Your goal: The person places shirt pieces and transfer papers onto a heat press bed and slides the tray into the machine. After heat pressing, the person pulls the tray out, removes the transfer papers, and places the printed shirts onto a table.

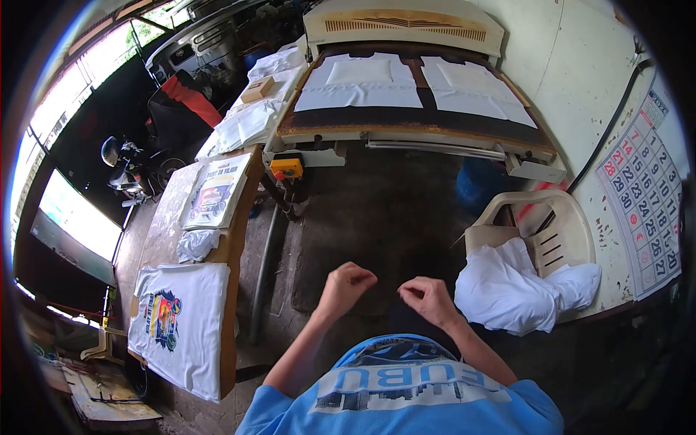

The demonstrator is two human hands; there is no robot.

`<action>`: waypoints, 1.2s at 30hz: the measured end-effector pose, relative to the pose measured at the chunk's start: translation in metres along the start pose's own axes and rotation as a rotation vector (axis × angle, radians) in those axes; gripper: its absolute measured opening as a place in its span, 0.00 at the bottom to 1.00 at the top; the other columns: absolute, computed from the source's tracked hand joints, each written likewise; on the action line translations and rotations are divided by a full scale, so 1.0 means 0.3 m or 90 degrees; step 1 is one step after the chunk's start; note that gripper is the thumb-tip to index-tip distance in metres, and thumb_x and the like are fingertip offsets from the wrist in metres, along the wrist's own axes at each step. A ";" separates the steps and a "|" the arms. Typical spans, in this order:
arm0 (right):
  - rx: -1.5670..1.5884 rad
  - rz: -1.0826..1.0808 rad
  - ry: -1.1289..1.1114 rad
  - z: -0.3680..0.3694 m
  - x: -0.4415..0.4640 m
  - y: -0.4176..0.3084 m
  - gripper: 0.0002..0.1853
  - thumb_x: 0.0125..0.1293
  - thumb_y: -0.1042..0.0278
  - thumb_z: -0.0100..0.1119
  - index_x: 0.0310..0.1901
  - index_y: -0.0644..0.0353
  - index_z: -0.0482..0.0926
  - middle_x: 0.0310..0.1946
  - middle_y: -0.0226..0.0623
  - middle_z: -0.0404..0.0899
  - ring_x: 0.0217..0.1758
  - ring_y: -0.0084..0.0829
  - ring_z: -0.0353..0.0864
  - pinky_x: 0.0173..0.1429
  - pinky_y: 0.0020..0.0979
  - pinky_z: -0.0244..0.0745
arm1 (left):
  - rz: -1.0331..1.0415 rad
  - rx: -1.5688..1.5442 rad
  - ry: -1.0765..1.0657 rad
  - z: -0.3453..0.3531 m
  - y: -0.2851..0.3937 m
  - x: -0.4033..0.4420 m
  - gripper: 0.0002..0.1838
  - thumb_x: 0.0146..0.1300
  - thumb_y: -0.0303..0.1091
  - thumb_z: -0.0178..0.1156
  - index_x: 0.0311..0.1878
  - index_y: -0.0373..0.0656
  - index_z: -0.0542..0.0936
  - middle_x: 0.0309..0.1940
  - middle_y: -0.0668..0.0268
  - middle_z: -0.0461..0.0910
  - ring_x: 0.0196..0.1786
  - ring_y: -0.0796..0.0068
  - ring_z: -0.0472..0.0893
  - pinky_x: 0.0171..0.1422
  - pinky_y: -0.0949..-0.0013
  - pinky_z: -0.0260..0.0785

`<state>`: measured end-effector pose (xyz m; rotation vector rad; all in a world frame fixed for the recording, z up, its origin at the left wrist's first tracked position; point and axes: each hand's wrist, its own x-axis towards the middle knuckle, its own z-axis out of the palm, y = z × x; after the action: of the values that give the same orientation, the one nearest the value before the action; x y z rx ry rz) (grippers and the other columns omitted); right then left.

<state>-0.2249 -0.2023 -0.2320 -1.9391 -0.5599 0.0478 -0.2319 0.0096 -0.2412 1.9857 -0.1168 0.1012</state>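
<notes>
My left hand (pixel 345 288) hovers in front of my blue shirt, above the dark floor, its thumb and fingers curled together. Level with it, a short gap away, my right hand (pixel 429 299) is closed in a similar pinch. I see nothing between the fingers of either one. Closest to my right hand is a bundle of white cloth (pixel 507 286) on a beige plastic chair (pixel 580 217). Over on the left, a white printed T-shirt (pixel 192 326) lies flat on a long table (pixel 163 210), with a crumpled white cloth (pixel 197 245) and a stack of printed shirts (pixel 216 192) beyond it.
Ahead stands a heat press machine (pixel 406 127) with two white shirts (pixel 362 90) laid on its bed. A yellow control box (pixel 287 169) hangs at its left corner. White folded cloths and a small box (pixel 258 89) sit beside it. A calendar (pixel 641 174) hangs on the right wall.
</notes>
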 end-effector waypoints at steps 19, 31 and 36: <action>-0.413 0.051 0.359 -0.598 1.254 0.580 0.10 0.54 0.63 0.60 0.25 0.61 0.79 0.23 0.40 0.77 0.29 0.40 0.78 0.33 0.36 0.72 | 0.016 0.335 0.354 -0.621 -0.361 1.149 0.08 0.53 0.32 0.60 0.33 0.39 0.82 0.29 0.59 0.77 0.31 0.65 0.79 0.38 0.68 0.69; -0.661 0.204 0.304 -0.713 1.690 0.936 0.13 0.53 0.61 0.61 0.29 0.65 0.78 0.33 0.45 0.74 0.39 0.44 0.76 0.42 0.39 0.74 | -0.296 0.618 0.361 -0.686 -0.648 1.820 0.17 0.54 0.44 0.55 0.37 0.40 0.81 0.44 0.57 0.75 0.50 0.59 0.73 0.56 0.57 0.62; -0.606 0.227 0.308 -0.723 1.713 0.991 0.09 0.51 0.68 0.61 0.25 0.66 0.77 0.31 0.44 0.74 0.38 0.44 0.76 0.41 0.39 0.74 | -0.378 0.681 0.336 -0.659 -0.704 1.893 0.14 0.53 0.41 0.56 0.36 0.41 0.81 0.44 0.58 0.76 0.51 0.62 0.73 0.55 0.58 0.61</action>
<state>0.4004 -0.2768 -0.2867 -2.8186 0.1498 -0.5379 0.3550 0.2552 -0.2815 2.8583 1.0631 0.3461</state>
